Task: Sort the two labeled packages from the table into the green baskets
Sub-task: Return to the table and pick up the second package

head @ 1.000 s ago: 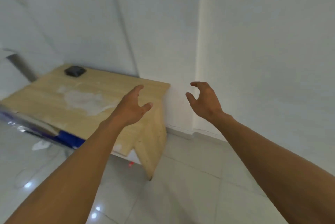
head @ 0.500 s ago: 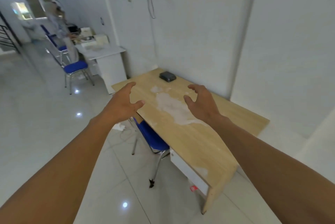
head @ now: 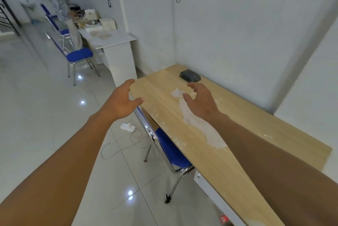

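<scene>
Both hands reach forward, fingers spread and holding nothing: left hand (head: 122, 103) off the table's (head: 228, 152) edge, right hand (head: 202, 100) above it. A dark package (head: 189, 76) lies at the right hand's 12 o'clock, near the wall.

Wooden table (head: 210, 152) against the white wall, bearing a dark package (head: 189, 76) near its far end and white patches along its middle; right hand (head: 202, 100) spread empty above the table; left hand (head: 122, 102) spread empty just off its near edge; blue chair (head: 171, 150) tucked beneath the table.
</scene>
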Action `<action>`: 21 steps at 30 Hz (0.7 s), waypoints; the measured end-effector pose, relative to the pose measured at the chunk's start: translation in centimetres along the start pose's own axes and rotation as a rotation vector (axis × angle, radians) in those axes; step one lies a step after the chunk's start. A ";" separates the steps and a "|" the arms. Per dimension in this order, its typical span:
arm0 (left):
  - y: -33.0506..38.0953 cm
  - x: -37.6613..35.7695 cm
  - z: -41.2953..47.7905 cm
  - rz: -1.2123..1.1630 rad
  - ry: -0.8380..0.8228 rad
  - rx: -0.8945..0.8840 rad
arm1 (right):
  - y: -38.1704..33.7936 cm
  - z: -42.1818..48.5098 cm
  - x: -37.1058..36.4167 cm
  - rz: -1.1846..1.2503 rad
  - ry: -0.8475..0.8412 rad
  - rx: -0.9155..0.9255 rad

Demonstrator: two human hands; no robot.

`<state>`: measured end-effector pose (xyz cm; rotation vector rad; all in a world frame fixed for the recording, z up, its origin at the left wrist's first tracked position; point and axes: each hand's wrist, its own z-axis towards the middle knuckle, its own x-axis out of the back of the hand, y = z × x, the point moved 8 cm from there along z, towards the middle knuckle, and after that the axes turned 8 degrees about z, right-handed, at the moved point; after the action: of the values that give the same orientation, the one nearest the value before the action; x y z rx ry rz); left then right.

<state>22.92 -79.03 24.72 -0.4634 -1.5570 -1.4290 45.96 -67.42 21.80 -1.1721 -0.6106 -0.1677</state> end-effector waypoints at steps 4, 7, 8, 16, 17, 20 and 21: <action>-4.6 -0.5 7.4 0.000 -0.039 -0.016 | 1.0 5.7 -4.2 -0.001 0.030 -0.049; -7.4 -0.5 13.0 0.000 -0.090 -0.044 | 2.1 10.1 -7.2 0.001 0.076 -0.105; -8.2 -0.4 15.0 0.000 -0.110 -0.054 | 2.5 11.6 -8.1 0.001 0.087 -0.132; -10.1 -2.3 30.9 0.018 -0.243 -0.178 | 7.0 19.6 -10.7 -0.066 0.207 -0.313; -9.7 -3.3 32.6 0.022 -0.274 -0.203 | 7.8 20.6 -10.6 -0.075 0.226 -0.338; -8.6 -6.1 38.0 0.004 -0.326 -0.269 | 10.4 24.0 -10.3 -0.091 0.282 -0.393; -8.3 -7.0 39.8 -0.003 -0.328 -0.287 | 11.3 25.3 -10.4 -0.100 0.292 -0.398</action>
<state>4.77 -42.37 19.18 -0.9045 -1.6083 -1.6487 33.06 -42.14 13.40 -1.4668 -0.3852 -0.5554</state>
